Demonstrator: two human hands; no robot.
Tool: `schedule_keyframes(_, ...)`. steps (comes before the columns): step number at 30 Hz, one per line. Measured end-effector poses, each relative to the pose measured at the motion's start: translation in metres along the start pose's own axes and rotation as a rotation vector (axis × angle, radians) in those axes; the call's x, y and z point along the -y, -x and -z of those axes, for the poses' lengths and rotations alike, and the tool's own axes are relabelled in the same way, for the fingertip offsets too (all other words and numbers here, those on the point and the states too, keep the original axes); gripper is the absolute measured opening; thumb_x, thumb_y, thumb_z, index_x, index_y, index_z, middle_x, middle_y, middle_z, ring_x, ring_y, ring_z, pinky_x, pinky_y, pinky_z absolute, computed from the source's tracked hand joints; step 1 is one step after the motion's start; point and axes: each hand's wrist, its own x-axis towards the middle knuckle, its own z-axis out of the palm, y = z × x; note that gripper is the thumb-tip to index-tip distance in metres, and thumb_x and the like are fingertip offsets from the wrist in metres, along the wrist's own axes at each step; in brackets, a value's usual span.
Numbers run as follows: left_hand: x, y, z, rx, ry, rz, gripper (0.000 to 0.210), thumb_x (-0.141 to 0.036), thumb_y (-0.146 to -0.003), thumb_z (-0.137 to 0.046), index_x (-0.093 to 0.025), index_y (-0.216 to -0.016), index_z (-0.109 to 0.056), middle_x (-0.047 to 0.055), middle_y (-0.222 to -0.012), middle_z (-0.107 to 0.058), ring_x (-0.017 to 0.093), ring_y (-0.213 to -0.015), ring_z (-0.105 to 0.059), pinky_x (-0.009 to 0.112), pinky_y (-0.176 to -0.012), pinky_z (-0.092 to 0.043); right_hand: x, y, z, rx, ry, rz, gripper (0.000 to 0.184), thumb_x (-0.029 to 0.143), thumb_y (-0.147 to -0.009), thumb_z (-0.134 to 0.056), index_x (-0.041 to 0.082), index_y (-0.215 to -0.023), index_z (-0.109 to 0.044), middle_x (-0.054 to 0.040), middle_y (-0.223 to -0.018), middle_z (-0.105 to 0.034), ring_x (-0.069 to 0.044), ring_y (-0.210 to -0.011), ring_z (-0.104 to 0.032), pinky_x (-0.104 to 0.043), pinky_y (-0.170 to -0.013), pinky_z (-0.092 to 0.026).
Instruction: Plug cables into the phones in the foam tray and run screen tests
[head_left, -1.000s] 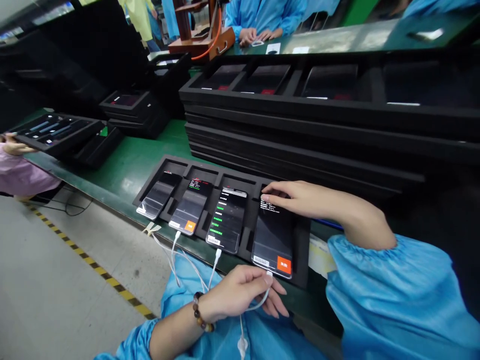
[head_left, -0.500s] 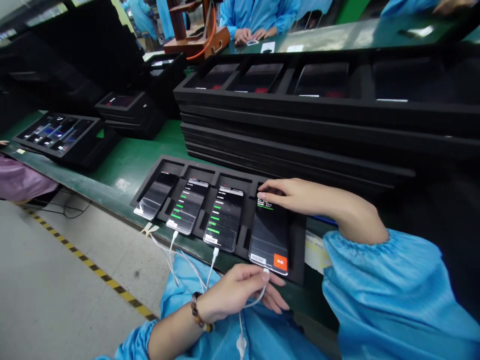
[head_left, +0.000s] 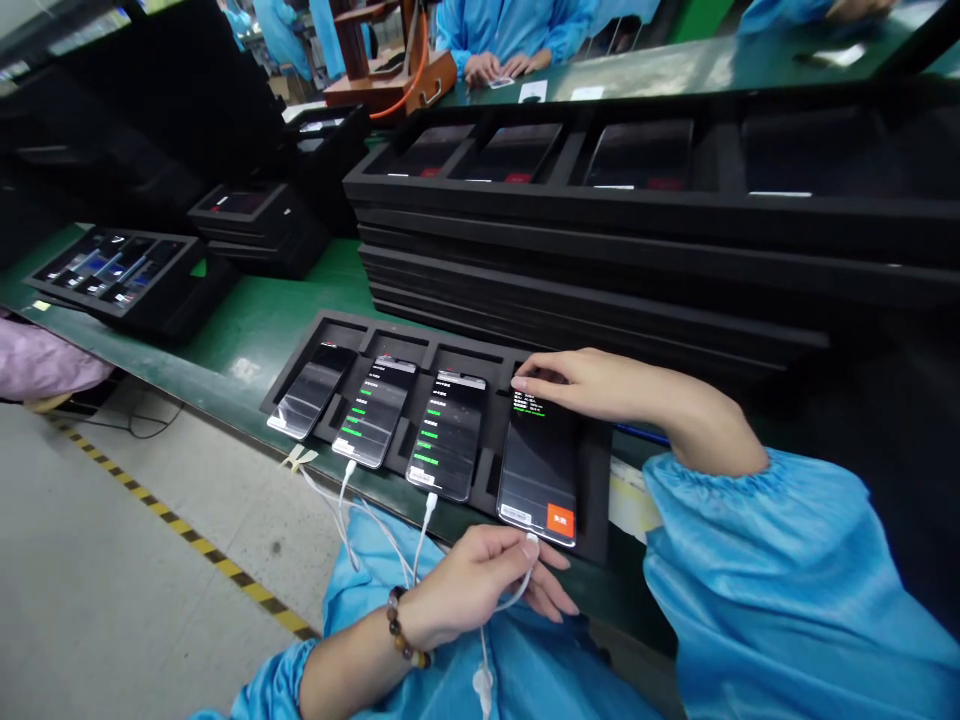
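In the head view, a smartphone point(head_left: 536, 460) lies in the rightmost slot of a black foam tray point(head_left: 341, 328), an orange block lit at its screen's lower corner. My right hand point(head_left: 600, 385) grips its top end, thumb and fingers closed at the upper left edge and covering part of the screen. At its bottom edge, my left hand point(head_left: 480, 575) pinches the white plug of a charging cable point(head_left: 517, 597) between thumb and index finger; the other fingers extend below the phone. Whether the plug is fully seated is hidden. Two phones point(head_left: 448, 435) beside it show green text with cables plugged in.
A dark-screened phone point(head_left: 311, 390) sits in the tray's leftmost slot. Behind rises a tall stack of black trays point(head_left: 585, 235) with phones on top. Another phone tray point(head_left: 112, 265) stands far left. Across the bench, a person in blue point(head_left: 517, 35) handles a small item.
Both hands keep their places at the phone, the right hand shifting only very slightly. The camera view has moved a little. At far left, the purple sleeve has moved.
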Motion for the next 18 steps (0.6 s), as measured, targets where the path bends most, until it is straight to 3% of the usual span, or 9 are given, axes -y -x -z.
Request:
schedule_keyframes(3, -0.019, 0.018, 0.002, -0.007, -0.278, -0.051, 0.071, -0.077, -0.097, -0.065, -0.011, -0.12, -0.077, 0.021, -0.108, -0.084, 0.027, -0.093, -0.081, 0.04, -0.092, -0.061, -0.005, -0.001, 0.001, -0.013, -0.05, 0.006, 0.061, 0.074, -0.098, -0.045, 0.028, -0.122, -0.076, -0.0074, -0.114, -0.083, -0.031, -0.103, -0.076, -0.042, -0.091, -0.056)
schedule_keyframes(5, -0.038, 0.042, 0.013, -0.11, -0.598, -0.157, 0.05, -0.063, -0.103, -0.067, -0.017, -0.117, -0.08, 0.013, -0.108, -0.085, 0.024, -0.098, -0.079, 0.034, -0.091, -0.059, -0.009, 0.0, 0.003, -0.023, -0.079, 0.027, 0.061, 0.074, -0.097, -0.046, 0.027, -0.122, -0.077, -0.0072, -0.115, -0.083, -0.032, -0.104, -0.077, -0.042, -0.092, -0.057)
schedule_keyframes(6, -0.048, 0.057, 0.022, -0.223, -0.701, -0.241, 0.042, -0.058, -0.104, -0.066, -0.019, -0.106, -0.081, 0.009, -0.097, -0.085, 0.022, -0.091, -0.078, 0.03, -0.085, -0.058, -0.009, 0.001, 0.004, -0.035, -0.085, 0.036, 0.061, 0.074, -0.097, -0.047, 0.027, -0.123, -0.077, -0.0073, -0.114, -0.083, -0.032, -0.104, -0.077, -0.042, -0.091, -0.057)
schedule_keyframes(9, -0.072, 0.098, 0.063, -0.662, -0.788, -0.476, 0.051, -0.058, -0.105, -0.063, -0.02, -0.071, -0.068, 0.002, -0.063, -0.068, 0.015, -0.062, -0.064, 0.026, -0.064, -0.05, -0.003, 0.005, 0.007, -0.105, -0.084, 0.063, 0.06, 0.073, -0.098, -0.049, 0.026, -0.123, -0.077, -0.0078, -0.111, -0.083, -0.032, -0.101, -0.077, -0.042, -0.088, -0.059)
schedule_keyframes(11, -0.079, 0.113, 0.093, -0.898, -0.778, -0.502, 0.05, -0.063, -0.102, -0.067, -0.02, -0.076, -0.07, 0.002, -0.069, -0.069, 0.017, -0.066, -0.064, 0.027, -0.067, -0.051, 0.006, 0.006, 0.007, -0.167, -0.096, 0.104, 0.059, 0.073, -0.099, -0.049, 0.026, -0.122, -0.077, -0.0078, -0.113, -0.083, -0.032, -0.102, -0.077, -0.042, -0.088, -0.059)
schedule_keyframes(12, -0.081, 0.115, 0.107, -0.937, -0.762, -0.46, 0.049, -0.066, -0.099, -0.069, -0.02, -0.083, -0.073, 0.004, -0.076, -0.073, 0.018, -0.072, -0.067, 0.028, -0.07, -0.053, 0.012, 0.006, 0.006, -0.191, -0.106, 0.132, 0.058, 0.072, -0.1, -0.049, 0.026, -0.122, -0.077, -0.0077, -0.116, -0.083, -0.032, -0.105, -0.077, -0.042, -0.09, -0.059)
schedule_keyframes(13, -0.082, 0.114, 0.118, -0.916, -0.729, -0.397, 0.051, -0.07, -0.096, -0.071, -0.019, -0.088, -0.075, 0.005, -0.081, -0.075, 0.02, -0.077, -0.069, 0.029, -0.074, -0.054, 0.018, 0.004, 0.004, -0.209, -0.116, 0.158, 0.057, 0.072, -0.1, -0.049, 0.027, -0.121, -0.077, -0.0075, -0.119, -0.082, -0.032, -0.107, -0.076, -0.042, -0.092, -0.059)
schedule_keyframes(15, -0.081, 0.105, 0.132, -0.761, -0.604, -0.28, 0.059, -0.077, -0.089, -0.074, -0.018, -0.092, -0.075, 0.007, -0.085, -0.075, 0.022, -0.08, -0.07, 0.031, -0.075, -0.055, 0.028, -0.001, 0.0, -0.22, -0.122, 0.195, 0.057, 0.071, -0.102, -0.049, 0.026, -0.121, -0.077, -0.0076, -0.123, -0.081, -0.032, -0.111, -0.076, -0.043, -0.096, -0.059)
schedule_keyframes(18, -0.079, 0.089, 0.136, -0.514, -0.314, -0.195, 0.063, -0.078, -0.081, -0.081, -0.016, -0.09, -0.07, 0.001, -0.071, -0.062, 0.014, -0.063, -0.056, 0.025, -0.059, -0.046, 0.039, -0.012, -0.005, -0.19, -0.085, 0.212, 0.057, 0.069, -0.102, -0.048, 0.024, -0.121, -0.077, -0.0098, -0.122, -0.081, -0.032, -0.11, -0.075, -0.044, -0.096, -0.058)
